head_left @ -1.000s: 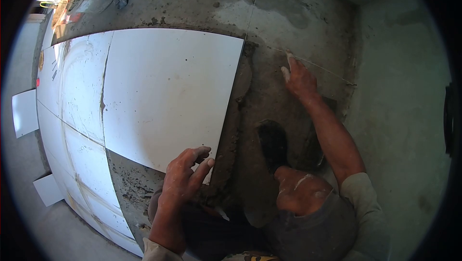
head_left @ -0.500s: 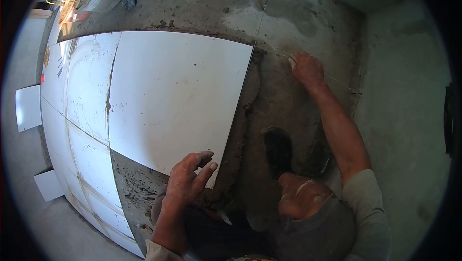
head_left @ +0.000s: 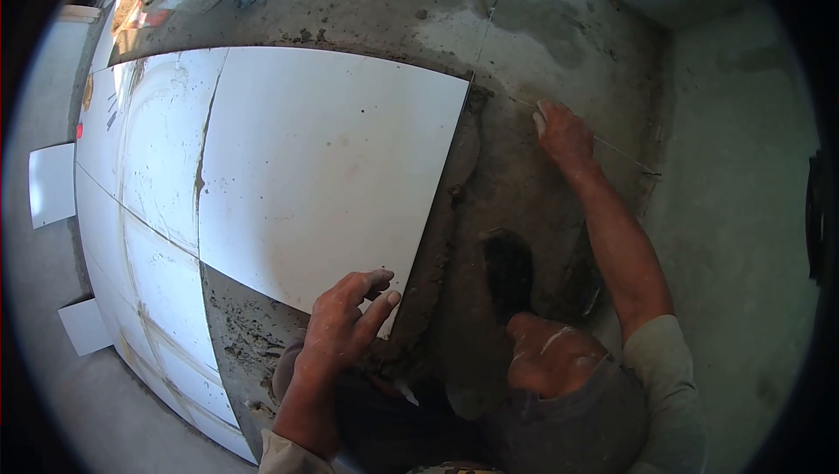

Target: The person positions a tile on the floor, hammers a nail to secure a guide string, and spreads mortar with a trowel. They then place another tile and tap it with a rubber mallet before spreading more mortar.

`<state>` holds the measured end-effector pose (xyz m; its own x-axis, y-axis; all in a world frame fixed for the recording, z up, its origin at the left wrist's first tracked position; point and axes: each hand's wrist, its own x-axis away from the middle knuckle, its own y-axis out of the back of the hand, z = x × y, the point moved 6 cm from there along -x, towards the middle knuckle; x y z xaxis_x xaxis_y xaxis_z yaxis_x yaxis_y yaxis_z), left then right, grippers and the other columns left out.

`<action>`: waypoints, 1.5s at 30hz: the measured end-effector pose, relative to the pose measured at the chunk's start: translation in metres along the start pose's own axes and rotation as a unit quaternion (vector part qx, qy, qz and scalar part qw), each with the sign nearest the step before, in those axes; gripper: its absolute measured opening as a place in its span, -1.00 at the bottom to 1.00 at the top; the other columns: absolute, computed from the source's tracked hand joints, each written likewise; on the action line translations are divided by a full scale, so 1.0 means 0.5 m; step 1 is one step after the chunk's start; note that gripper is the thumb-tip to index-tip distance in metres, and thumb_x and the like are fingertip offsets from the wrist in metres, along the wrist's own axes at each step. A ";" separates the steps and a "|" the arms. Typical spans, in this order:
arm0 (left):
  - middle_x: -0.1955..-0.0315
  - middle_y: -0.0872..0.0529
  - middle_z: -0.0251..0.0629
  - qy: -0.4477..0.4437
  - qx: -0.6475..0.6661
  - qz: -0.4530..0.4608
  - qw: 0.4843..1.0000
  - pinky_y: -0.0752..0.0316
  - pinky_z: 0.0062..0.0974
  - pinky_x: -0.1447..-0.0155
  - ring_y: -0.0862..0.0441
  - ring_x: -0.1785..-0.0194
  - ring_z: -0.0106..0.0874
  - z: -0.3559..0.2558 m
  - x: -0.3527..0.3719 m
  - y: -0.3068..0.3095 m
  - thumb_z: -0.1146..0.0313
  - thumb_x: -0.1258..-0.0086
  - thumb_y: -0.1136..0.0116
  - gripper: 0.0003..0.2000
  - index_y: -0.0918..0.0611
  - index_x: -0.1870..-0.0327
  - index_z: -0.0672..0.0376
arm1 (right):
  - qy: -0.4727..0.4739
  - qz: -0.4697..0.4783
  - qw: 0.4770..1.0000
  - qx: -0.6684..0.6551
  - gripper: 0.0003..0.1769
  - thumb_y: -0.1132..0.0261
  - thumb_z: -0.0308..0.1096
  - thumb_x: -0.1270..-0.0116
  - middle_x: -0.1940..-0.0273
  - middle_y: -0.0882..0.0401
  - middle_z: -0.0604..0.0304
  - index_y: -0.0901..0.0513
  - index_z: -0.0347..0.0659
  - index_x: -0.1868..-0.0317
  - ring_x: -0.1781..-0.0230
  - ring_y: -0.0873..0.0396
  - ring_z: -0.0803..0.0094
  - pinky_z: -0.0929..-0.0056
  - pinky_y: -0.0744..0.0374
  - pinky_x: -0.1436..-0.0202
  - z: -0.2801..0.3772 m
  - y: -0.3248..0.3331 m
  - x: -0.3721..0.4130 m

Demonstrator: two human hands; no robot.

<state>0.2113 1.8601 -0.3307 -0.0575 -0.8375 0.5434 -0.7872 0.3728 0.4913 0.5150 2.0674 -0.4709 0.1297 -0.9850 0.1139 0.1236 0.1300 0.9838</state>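
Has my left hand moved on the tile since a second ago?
No. The left hand stays on the near corner of the white tile, fingertips at its right edge.

A large glossy white tile (head_left: 323,177), plain apart from a few dark specks. Beside it, laid white tiles (head_left: 157,159) streaked with brown-grey smears. The mortar bed (head_left: 516,212) is mottled dark and light grey. Whitish dust marks the right hand (head_left: 564,135). The sleeve (head_left: 655,369) looks pale grey, perhaps greenish.

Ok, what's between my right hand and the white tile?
Between right hand and tile: bare grey mortar and a faint string, in the head view.
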 end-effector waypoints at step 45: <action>0.11 -0.66 -0.10 0.087 0.149 -0.264 0.949 -0.46 -0.45 -0.09 -0.58 0.04 -0.40 0.175 0.209 0.148 0.22 -0.41 -0.10 -0.63 -0.55 -0.07 0.32 | -0.209 0.141 0.919 -0.304 -0.65 -0.34 -0.23 -0.20 0.52 -0.42 0.25 -0.51 -0.34 0.18 0.64 -0.39 0.54 0.47 -0.40 0.56 -0.107 0.098 0.453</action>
<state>0.0933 1.7652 -0.2969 0.4741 -0.7884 0.3919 -0.8188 -0.2312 0.5255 0.6032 1.8565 -0.4044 -0.1319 -0.8435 0.5207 0.6859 0.3016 0.6623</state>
